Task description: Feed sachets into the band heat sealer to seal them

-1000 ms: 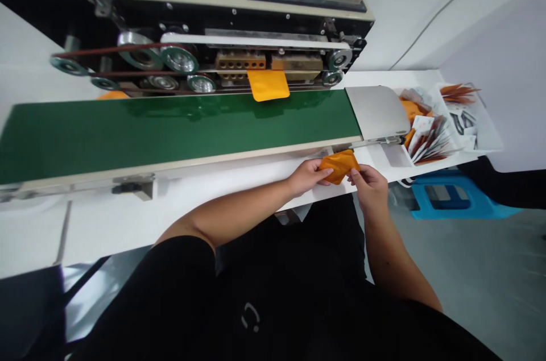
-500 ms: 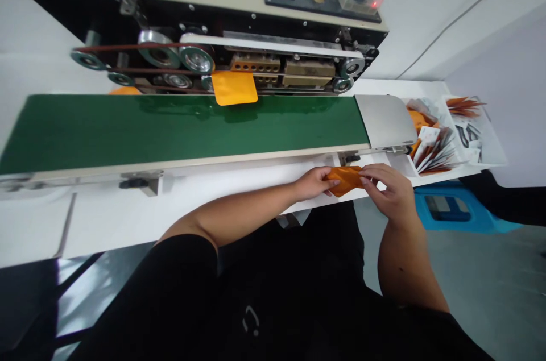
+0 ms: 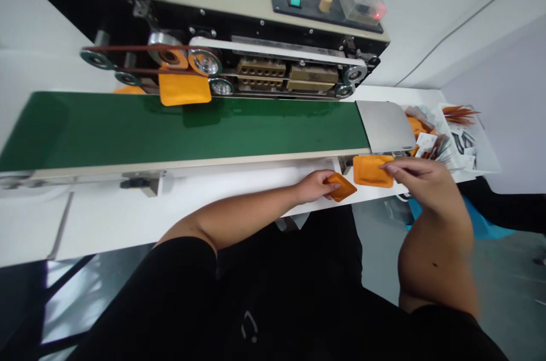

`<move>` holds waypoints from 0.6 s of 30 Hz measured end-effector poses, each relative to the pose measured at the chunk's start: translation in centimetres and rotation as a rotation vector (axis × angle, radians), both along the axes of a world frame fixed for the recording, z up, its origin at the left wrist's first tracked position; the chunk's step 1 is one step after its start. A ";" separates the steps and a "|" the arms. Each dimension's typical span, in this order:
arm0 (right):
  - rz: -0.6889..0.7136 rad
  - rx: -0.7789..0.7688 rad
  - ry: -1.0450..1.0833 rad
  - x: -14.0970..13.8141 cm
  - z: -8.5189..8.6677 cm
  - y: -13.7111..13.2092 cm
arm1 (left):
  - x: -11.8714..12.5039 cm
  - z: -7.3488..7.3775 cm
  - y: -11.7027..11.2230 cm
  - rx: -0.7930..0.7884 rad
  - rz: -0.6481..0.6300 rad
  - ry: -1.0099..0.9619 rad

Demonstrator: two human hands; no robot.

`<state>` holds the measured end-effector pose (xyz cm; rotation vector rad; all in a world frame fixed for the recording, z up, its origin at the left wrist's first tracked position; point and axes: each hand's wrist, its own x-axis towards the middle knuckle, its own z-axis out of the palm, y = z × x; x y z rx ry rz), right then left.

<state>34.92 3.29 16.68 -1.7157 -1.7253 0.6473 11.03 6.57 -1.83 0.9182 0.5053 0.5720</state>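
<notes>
My left hand (image 3: 316,186) is closed on an orange packet (image 3: 342,187), held tilted over the white table near its front edge. To the right of it, my right hand (image 3: 420,176) pinches a second orange packet (image 3: 372,171) by its right edge. That packet hangs flat-faced just in front of the conveyor's right end. A third orange packet (image 3: 185,90) sits in the belts of the band sealing machine (image 3: 264,37), its lower part hanging over the green conveyor belt (image 3: 273,125).
White bins (image 3: 480,145) with orange packets, white cards and small parts stand at the right end. A metal plate (image 3: 384,125) caps the conveyor there. A control panel (image 3: 315,0) tops the machine. A blue plastic object (image 3: 486,222) lies lower right, partly behind my arm.
My right hand has moved right and up, drawing one packet apart from the one in my left hand. Along the sealer, the packet in the belts has travelled left.
</notes>
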 end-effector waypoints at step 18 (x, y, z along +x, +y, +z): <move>-0.273 -0.037 0.803 -4.8 0.2 10.6 | 0.3 0.0 0.0 -0.013 0.018 -0.007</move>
